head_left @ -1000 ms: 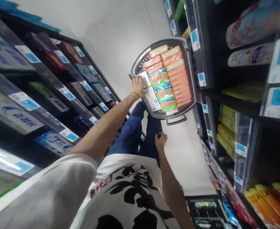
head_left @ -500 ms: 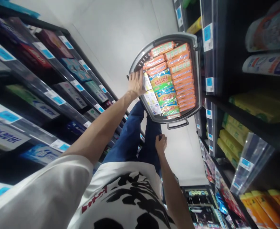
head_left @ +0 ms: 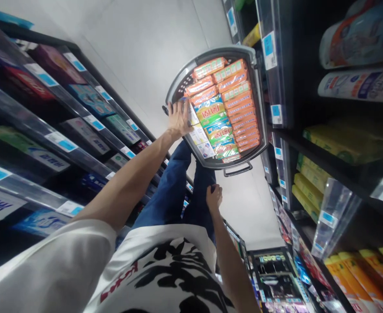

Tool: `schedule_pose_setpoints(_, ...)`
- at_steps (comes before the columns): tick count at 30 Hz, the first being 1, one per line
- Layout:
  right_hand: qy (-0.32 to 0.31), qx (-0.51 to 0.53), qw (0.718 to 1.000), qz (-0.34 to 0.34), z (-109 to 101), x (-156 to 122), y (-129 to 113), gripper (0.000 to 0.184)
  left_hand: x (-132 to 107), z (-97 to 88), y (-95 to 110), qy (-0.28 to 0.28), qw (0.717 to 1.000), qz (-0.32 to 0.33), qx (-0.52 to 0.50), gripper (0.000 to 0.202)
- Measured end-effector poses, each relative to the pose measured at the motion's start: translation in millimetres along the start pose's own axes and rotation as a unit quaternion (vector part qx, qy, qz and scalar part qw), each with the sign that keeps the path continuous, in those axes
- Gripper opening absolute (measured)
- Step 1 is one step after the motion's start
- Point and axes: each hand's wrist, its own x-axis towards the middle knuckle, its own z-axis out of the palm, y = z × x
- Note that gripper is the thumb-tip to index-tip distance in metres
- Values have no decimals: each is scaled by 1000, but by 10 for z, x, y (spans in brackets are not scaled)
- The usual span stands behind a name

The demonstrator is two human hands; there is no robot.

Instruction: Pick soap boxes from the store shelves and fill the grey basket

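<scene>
A grey shopping basket (head_left: pixel 260 82) stands low in front of my legs. My left hand (head_left: pixel 179 119) is at its left rim, closed around the basket's dark handle, whose ends show on both sides of the fingers. Just beside that hand lies a column of white boxes (head_left: pixel 205 150). Green, blue and yellow packs (head_left: pixel 218 130) fill the middle, and orange packs (head_left: pixel 243 117) are stacked along the right and far side. My right hand (head_left: pixel 214 199) hangs by my leg with its fingers curled around something small and dark.
Shelves with boxed goods (head_left: pixel 90 134) run along the left. On the right, shelves hold white bottles (head_left: pixel 357 84), yellow-green packs (head_left: pixel 308 191) and orange bottles (head_left: pixel 351 278). A clear plastic divider (head_left: pixel 333 217) juts from the right shelf. Pale floor (head_left: pixel 152 48) extends beyond the basket.
The basket and my left hand have shifted slightly left in view, and the shelves have shifted too. My left wrist has turned a little. The basket's contents look the same.
</scene>
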Motion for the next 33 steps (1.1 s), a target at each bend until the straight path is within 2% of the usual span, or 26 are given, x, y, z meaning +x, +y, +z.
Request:
schedule_pose_setpoints(6,1,9,1000,8,46,1,3,31,220,67,144,15,998,-52,-21,108)
schedule_pose_setpoints(9,3,13,1000,3,71,-5,15,32,269,112,232,31,996,-76,-21,102)
schedule_pose_setpoints(15,12,18,1000,1,93,-4,46,32,96,81,374,76,995,-68,-20,87)
schedule_pose_setpoints(21,20,25,999,1,101,-6,67,32,-193,37,579,108,989,-103,-13,64)
schedule_pose_setpoints(25,22,28,999,2,119,-30,81,33,-304,42,692,125,974,-177,-72,49)
schedule_pose_setpoints(28,18,35,999,6,149,-50,113,33,-216,25,703,126,950,-248,-144,40)
schedule_pose_setpoints(31,7,48,999,13,166,-85,161,33,-117,7,682,124,931,-298,-171,47)
schedule_pose_setpoints(33,-6,64,998,14,144,-138,190,34,-157,-1,677,132,919,-322,-183,57)
